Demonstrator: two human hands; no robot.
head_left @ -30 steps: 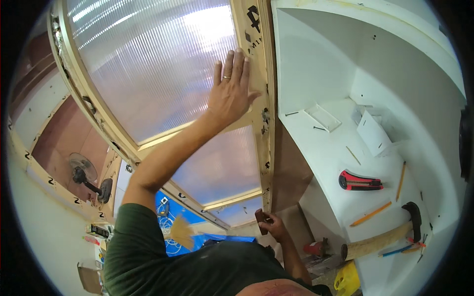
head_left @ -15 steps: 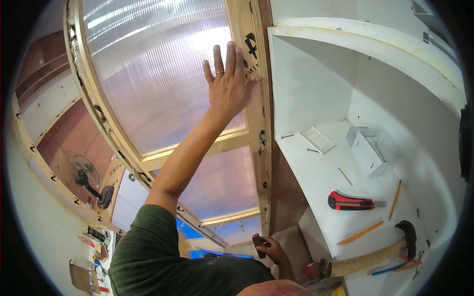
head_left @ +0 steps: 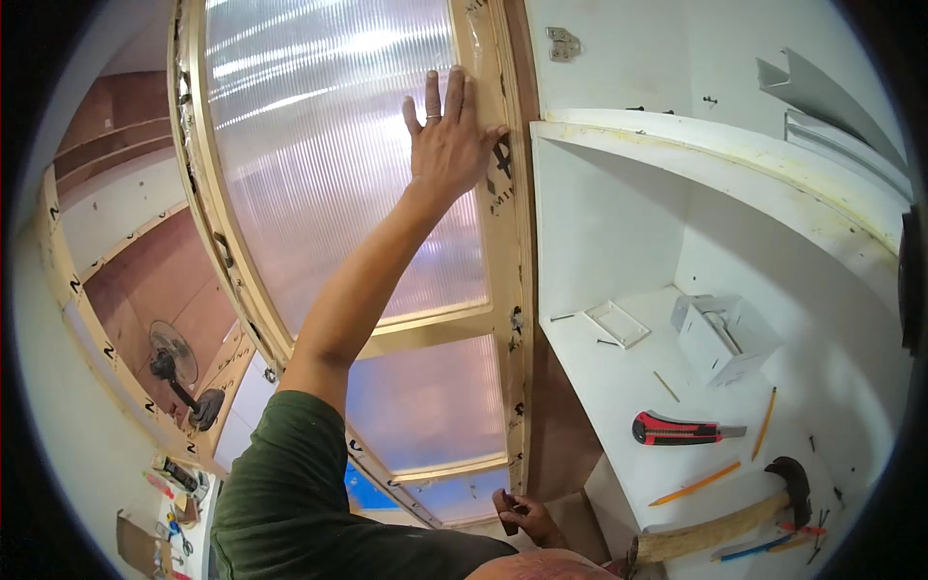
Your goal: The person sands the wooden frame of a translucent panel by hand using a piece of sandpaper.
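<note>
My left hand (head_left: pixel 448 153) lies flat near the right edge of a tall wooden-framed door (head_left: pixel 500 280), fingers spread. Its fingers rest over the ribbed translucent panel (head_left: pixel 319 193), while the thumb reaches onto the pale wood stile. A ring shows on one finger. Low in the view, by the door's lower right side, my right hand (head_left: pixel 537 522) grips a small dark-brown block (head_left: pixel 505 510), which sticks out past the fingers. What the block is made of, I cannot tell.
On the white shelf (head_left: pixel 604 377) at right lie a red-and-black utility knife (head_left: pixel 677 428), an orange pencil (head_left: pixel 694 483), a hammer (head_left: pixel 715 530), a white box (head_left: pixel 720 338) and a small white frame (head_left: pixel 617 325). A fan (head_left: pixel 175 360) stands at the left.
My left hand has moved up along the door's stile, past the dark printed marks. The view has shifted, so the shelf and door sit lower. My right hand keeps the brown block.
</note>
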